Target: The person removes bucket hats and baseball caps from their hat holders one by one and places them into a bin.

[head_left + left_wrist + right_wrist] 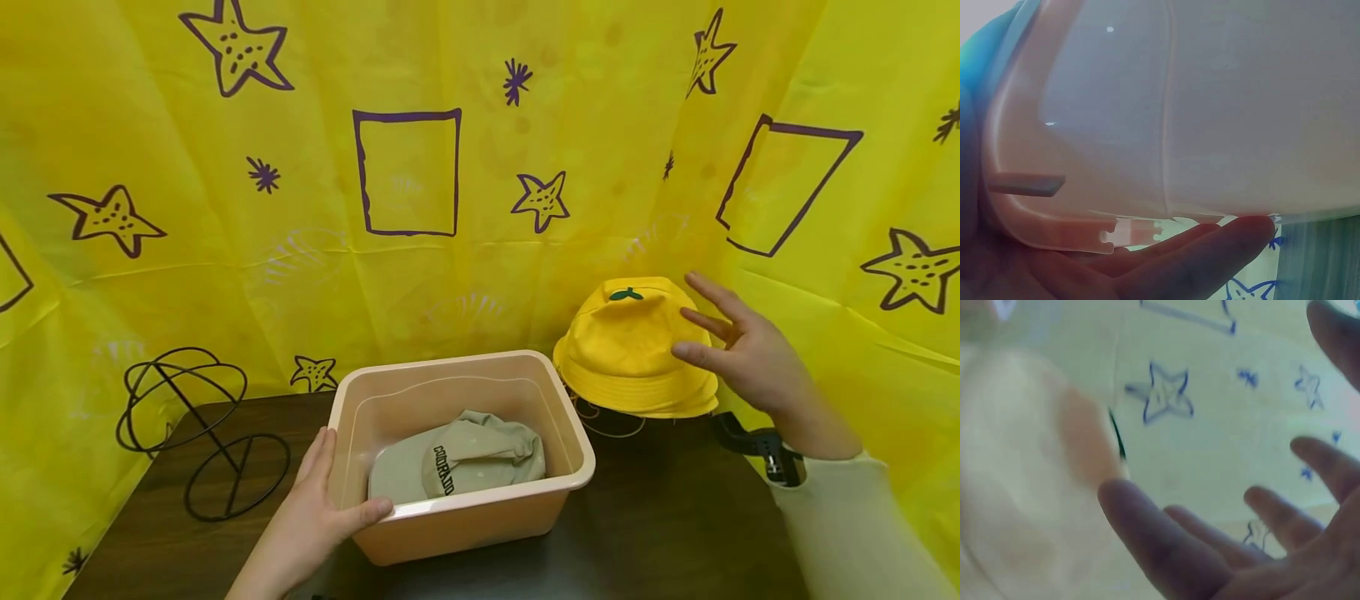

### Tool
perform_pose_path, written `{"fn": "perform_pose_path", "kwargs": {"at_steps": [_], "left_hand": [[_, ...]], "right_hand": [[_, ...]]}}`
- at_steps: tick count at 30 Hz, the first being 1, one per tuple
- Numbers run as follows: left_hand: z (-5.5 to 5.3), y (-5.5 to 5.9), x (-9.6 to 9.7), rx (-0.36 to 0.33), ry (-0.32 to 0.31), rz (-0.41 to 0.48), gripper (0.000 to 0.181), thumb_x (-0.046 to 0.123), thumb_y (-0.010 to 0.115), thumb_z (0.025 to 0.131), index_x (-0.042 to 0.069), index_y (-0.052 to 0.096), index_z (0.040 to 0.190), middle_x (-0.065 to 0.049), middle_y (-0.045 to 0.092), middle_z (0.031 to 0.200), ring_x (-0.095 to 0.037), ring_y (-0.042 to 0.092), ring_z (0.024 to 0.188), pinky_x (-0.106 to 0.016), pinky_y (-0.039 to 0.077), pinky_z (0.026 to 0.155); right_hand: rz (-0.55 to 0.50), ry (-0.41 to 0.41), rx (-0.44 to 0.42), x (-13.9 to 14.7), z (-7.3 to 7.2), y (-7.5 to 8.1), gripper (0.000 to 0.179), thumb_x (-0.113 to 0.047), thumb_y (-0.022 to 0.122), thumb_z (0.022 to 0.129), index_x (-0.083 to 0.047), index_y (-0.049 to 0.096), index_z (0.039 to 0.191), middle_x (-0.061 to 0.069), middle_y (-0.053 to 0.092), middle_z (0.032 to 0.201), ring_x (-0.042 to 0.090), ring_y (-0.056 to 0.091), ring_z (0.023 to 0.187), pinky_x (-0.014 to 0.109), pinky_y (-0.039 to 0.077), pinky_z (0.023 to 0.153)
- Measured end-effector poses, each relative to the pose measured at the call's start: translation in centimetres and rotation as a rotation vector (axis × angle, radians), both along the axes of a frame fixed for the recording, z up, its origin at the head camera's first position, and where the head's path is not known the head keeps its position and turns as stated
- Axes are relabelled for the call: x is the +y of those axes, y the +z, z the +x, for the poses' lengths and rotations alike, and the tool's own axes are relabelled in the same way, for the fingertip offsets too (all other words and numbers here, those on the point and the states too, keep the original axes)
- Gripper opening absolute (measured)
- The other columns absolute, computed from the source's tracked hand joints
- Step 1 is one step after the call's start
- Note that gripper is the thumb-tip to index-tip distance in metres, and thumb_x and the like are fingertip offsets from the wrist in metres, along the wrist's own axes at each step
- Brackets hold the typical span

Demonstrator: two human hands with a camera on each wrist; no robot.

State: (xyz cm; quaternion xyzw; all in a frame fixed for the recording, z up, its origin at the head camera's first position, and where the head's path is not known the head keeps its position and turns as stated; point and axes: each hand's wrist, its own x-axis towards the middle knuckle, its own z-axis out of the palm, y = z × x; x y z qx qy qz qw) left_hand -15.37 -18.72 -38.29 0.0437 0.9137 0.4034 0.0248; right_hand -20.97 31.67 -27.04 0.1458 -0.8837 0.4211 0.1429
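Left fingers (323,461) are clamping the rim of the bin (465,532), probably steadying it around the cap (465,458); right fingers (718,296) are hovering, spread apart, beside the yellow hat (626,350).

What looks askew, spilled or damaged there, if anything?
Nothing looks spilled or damaged. A bit untidy, though: the green cap in the bin has a slumped, creased crown rather than a rounded one.

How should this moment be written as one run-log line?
left hand: holds bin at corner | right hand: fingers spread by yellow hat, contact unclear | cap: inside bin | wire stand: left of bin
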Motion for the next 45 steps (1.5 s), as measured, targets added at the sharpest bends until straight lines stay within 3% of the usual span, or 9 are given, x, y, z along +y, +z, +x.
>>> {"fn": "perform_pose_path", "kwargs": {"at_steps": [4,11,14,23,30,35,38,43,45], "left_hand": [[0.0,-0.1,-0.1,0.003,0.002,0.01,0.128,0.053,0.08,0.079,0.002,-0.007,0.158,-0.023,-0.005,0.163,-0.05,0.023,0.14,-0.068,0.03,0.102],[0.0,-0.2,0.0,-0.003,0.01,0.009,0.128,0.054,0.08,0.079,0.003,-0.007,0.158,-0.022,-0.004,0.163,-0.05,0.024,0.14,-0.068,0.029,0.103],[-0.1,-0.2,0.0,-0.003,0.011,0.01,0.128,0.054,0.08,0.079,0.004,-0.006,0.158,-0.022,-0.004,0.163,-0.049,0.025,0.139,-0.068,0.029,0.102],[-0.1,-0.1,0.1,0.027,0.007,-0.003,0.128,0.055,0.08,0.079,0.002,-0.005,0.158,-0.022,-0.003,0.164,-0.05,0.029,0.137,-0.068,0.032,0.101],[-0.3,0.0,0.1,0.026,0.0,-0.007,0.128,0.055,0.08,0.078,0.002,-0.006,0.158,-0.022,-0.003,0.163,-0.051,0.03,0.137,-0.068,0.032,0.1],[-0.3,-0.1,0.0,0.001,0.004,0.002,0.128,0.054,0.08,0.079,0.002,-0.007,0.158,-0.023,-0.004,0.163,-0.051,0.03,0.136,-0.067,0.034,0.1],[-0.3,-0.1,0.0,-0.001,0.002,0.002,0.127,0.053,0.08,0.08,0.001,-0.007,0.158,-0.023,-0.005,0.163,-0.051,0.03,0.136,-0.066,0.034,0.1],[-0.2,-0.2,0.1,0.015,0.004,-0.012,0.127,0.052,0.08,0.08,0.0,-0.006,0.158,-0.024,-0.003,0.163,-0.05,0.032,0.135,-0.066,0.035,0.1],[-0.1,-0.2,0.1,0.027,0.006,-0.009,0.127,0.052,0.08,0.079,0.0,-0.005,0.158,-0.024,-0.002,0.163,-0.05,0.032,0.135,-0.066,0.034,0.1]], "right_hand": [[0.133,0.007,-0.047,2.1,-2.2,2.0,0.087,-0.019,0.073,0.093,-0.044,0.019,0.157,-0.015,0.01,0.164,0.039,0.038,0.138,0.013,0.046,0.079],[0.27,0.044,-0.131,3.9,-5.9,3.8,0.089,-0.029,0.075,0.092,-0.039,0.018,0.159,-0.01,0.004,0.165,0.038,0.037,0.139,0.05,0.047,0.094],[0.312,0.058,-0.161,4.2,-7.1,4.5,0.087,-0.034,0.074,0.092,-0.035,0.019,0.16,-0.008,0.005,0.165,0.037,0.038,0.138,0.054,0.044,0.096],[0.479,0.099,-0.199,3.0,-9.5,6.0,0.077,-0.04,0.074,0.09,-0.028,0.036,0.156,0.01,0.032,0.158,0.033,0.059,0.116,0.053,0.048,0.09],[0.549,0.131,-0.289,1.4,-10.9,6.4,0.071,-0.029,0.074,0.092,-0.022,0.041,0.154,0.019,0.032,0.156,0.04,0.058,0.115,0.047,0.054,0.08],[0.596,0.143,-0.327,0.3,-11.9,6.0,0.065,-0.02,0.074,0.092,-0.017,0.047,0.151,0.023,0.049,0.14,0.032,0.061,0.071,0.043,0.052,0.064],[0.618,0.15,-0.335,0.1,-12.4,5.4,0.061,-0.017,0.072,0.093,-0.014,0.049,0.149,0.024,0.052,0.135,0.028,0.056,0.058,0.042,0.051,0.059],[0.64,0.155,-0.311,0.2,-12.7,4.8,0.054,-0.016,0.07,0.095,-0.012,0.054,0.146,0.026,0.054,0.134,0.025,0.055,0.055,0.04,0.05,0.058],[0.654,0.156,-0.288,0.2,-12.7,4.8,0.05,-0.017,0.07,0.095,-0.011,0.056,0.143,0.027,0.053,0.136,0.027,0.06,0.065,0.041,0.051,0.064]]}}
